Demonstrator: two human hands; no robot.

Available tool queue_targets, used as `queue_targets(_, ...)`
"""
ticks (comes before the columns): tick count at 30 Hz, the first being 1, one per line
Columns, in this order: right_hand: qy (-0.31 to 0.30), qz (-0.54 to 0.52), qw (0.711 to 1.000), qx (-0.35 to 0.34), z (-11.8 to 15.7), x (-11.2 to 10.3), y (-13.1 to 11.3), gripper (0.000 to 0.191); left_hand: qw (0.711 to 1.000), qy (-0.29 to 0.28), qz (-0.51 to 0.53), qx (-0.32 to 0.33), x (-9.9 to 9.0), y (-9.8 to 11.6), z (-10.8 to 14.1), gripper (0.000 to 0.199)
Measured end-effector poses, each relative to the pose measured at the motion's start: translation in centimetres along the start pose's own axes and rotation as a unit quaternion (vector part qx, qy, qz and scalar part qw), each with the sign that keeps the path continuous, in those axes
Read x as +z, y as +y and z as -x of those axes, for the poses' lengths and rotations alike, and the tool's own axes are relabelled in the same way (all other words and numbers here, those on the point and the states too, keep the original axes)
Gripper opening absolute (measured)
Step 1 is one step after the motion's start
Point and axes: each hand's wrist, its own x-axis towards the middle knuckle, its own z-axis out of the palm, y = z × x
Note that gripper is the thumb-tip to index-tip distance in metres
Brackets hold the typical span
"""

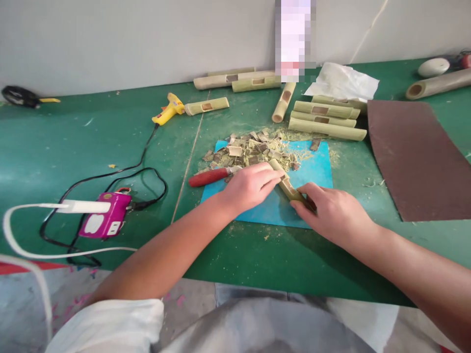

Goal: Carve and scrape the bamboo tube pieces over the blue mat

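Observation:
A short bamboo tube (289, 188) with a rectangular notch cut in its side lies slanted over a blue sheet (316, 166). My right hand (331, 208) is closed around its near end. My left hand (253, 184) has its fingers pressed together on the far part, by the notch. Just left of that hand rests a tool with a red handle (208, 177); its metal end is partly hidden behind the hand. Bamboo chips and shavings (253, 148) are heaped beyond both hands.
Notched bamboo tubes (324, 120) are stacked behind the sheet, with brown sandpaper-like sheet (419, 162) to the right. At left are a yellow glue gun (169, 110) and a magenta power strip (106, 214) with trailing cords. White tissue (344, 81) lies at the back.

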Motion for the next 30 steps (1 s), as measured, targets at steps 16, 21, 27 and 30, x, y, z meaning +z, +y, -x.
queue_targets(16, -0.011, 0.007, 1.000, 0.011, -0.11, 0.16, -0.20, 0.024, 0.999, 0.021, -0.021, -0.023, 0.25, 0.00, 0.31, 0.021)
queue_targets(21, -0.014, -0.003, 1.000, 0.011, -0.05, 0.16, -0.14, 0.023, 0.999, 0.015, -0.025, -0.014, 0.51, -0.18, 0.26, 0.021)
queue_targets(27, -0.009, -0.012, 1.000, 0.005, 0.21, 0.03, -0.36, 0.022, 0.996, 0.030, -0.078, -0.030, 0.19, -0.50, 0.44, 0.023)
queue_targets(30, -0.007, -0.017, 1.000, 0.008, 0.38, 0.06, -0.43, 0.022, 0.997, 0.036, -0.070, -0.022, 0.07, -0.43, 0.57, 0.022)
